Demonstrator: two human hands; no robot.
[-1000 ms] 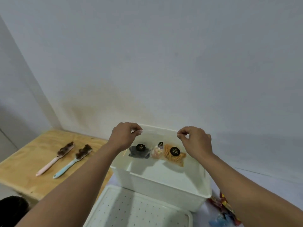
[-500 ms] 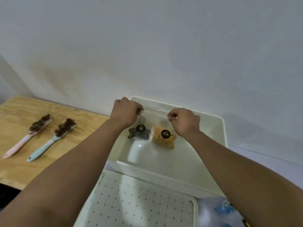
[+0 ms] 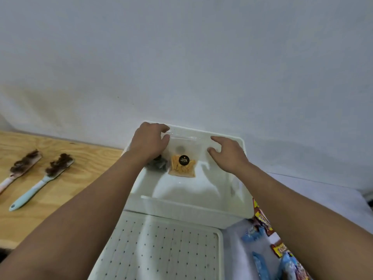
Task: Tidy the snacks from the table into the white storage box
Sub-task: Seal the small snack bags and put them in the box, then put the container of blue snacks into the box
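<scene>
The white storage box (image 3: 193, 208) stands against the wall. Inside it, at the far end, hangs a clear snack bag (image 3: 182, 167) holding orange sticks, with a round black label. A darker snack pack (image 3: 159, 165) lies to its left, mostly hidden behind my left wrist. My left hand (image 3: 150, 141) pinches the clear bag's top left corner between thumb and forefinger. My right hand (image 3: 227, 155) hovers at the bag's top right end with its fingers spread, holding nothing.
The box's white dotted lid (image 3: 165, 249) lies flat in front of the box. Several loose snack packets (image 3: 262, 235) sit at the lower right. Two brushes, one pink (image 3: 22, 166) and one light blue (image 3: 46, 178), lie on the wooden table (image 3: 80, 158) to the left.
Both hands have lowered the clear bag deeper into the box. My right hand has let go of the bag's top edge and spread its fingers. The view has tilted downward.
</scene>
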